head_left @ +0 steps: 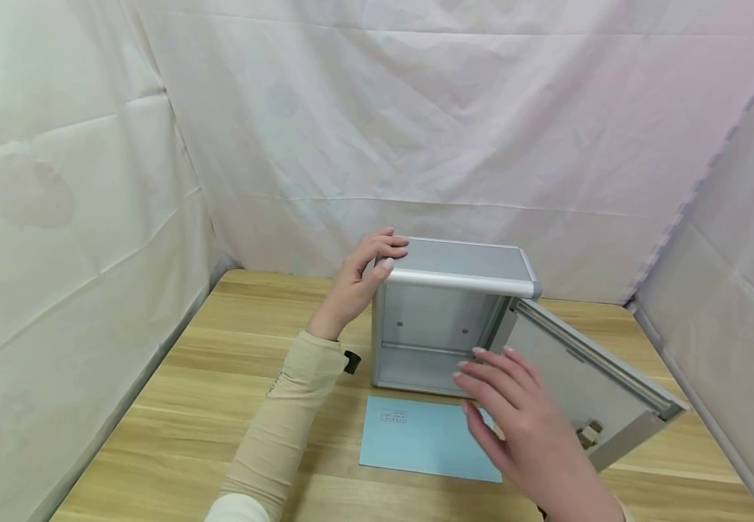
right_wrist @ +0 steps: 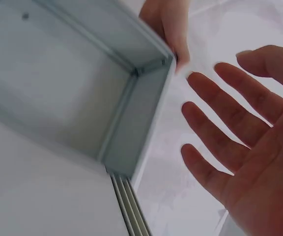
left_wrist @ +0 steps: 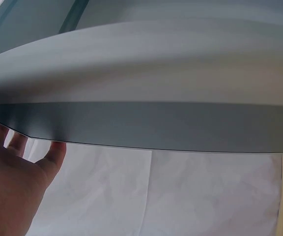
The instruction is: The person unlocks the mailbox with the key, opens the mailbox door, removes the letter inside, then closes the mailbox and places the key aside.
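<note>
Near the middle of the frame, the left hand rests on the top left corner of a silver-grey box, fingers laid loosely over the edge, arm reaching up from the lower left. The box stands just right of centre, open-fronted, two small round fittings on its inner back wall. Below it, a light blue sheet lies on the table. At lower right, the right hand hangs free, fingers apart, before the swung-out door.
</note>
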`<state>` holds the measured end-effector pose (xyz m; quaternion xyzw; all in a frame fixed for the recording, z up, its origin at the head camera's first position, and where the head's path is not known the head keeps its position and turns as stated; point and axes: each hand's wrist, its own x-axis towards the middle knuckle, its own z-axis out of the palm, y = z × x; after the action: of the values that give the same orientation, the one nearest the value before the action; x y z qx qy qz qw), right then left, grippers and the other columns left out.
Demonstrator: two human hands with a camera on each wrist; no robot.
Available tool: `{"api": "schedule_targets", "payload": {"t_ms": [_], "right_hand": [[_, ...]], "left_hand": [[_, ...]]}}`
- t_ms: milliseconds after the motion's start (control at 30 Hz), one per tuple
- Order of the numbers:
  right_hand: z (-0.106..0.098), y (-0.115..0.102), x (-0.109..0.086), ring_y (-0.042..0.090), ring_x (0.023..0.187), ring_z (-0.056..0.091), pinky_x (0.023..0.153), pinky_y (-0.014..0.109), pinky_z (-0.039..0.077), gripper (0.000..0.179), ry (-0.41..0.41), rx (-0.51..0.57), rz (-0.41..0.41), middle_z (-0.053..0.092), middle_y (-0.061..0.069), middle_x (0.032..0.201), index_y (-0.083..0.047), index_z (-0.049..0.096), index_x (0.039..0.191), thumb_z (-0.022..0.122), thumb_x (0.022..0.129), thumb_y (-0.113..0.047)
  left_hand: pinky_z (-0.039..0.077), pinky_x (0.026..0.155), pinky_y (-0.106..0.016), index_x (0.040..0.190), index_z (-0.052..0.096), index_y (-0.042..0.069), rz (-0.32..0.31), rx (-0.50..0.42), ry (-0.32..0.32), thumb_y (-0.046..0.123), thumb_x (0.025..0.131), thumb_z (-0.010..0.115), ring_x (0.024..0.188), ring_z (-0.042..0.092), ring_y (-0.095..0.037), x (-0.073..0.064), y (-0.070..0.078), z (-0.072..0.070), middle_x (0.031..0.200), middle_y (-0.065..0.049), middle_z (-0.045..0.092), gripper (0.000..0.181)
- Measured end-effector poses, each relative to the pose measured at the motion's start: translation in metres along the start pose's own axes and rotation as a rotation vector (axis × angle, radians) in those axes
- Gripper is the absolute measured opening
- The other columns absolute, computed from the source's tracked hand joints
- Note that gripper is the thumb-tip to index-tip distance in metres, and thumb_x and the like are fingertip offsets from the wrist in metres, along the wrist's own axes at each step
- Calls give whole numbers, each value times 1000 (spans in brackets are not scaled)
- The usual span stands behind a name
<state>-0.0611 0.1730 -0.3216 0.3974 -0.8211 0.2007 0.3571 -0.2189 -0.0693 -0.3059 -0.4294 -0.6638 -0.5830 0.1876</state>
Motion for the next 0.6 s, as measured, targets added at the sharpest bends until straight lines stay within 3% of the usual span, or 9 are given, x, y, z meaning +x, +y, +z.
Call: {"api": "schedule_targets", "payload": {"t_ms": [333,600], "right_hand": [[-29,13,3,39,109,55,109,48,29,41,123,-133,75,67,15,104,0,71,103,43,100,-30],[-41,24,-8,35,114,55,110,48,28,41,149,-203,167,67,17,103,-1,71,102,46,98,-33]], "left_hand": [[23,113,-40,111,59,-11,9,-1,0,7,96,46,136,30,-35,0,0,0,127,-29,51,27],[24,113,-40,111,59,-11,15,0,1,7,97,46,136,30,-36,0,-1,0,127,-29,51,27]]}}
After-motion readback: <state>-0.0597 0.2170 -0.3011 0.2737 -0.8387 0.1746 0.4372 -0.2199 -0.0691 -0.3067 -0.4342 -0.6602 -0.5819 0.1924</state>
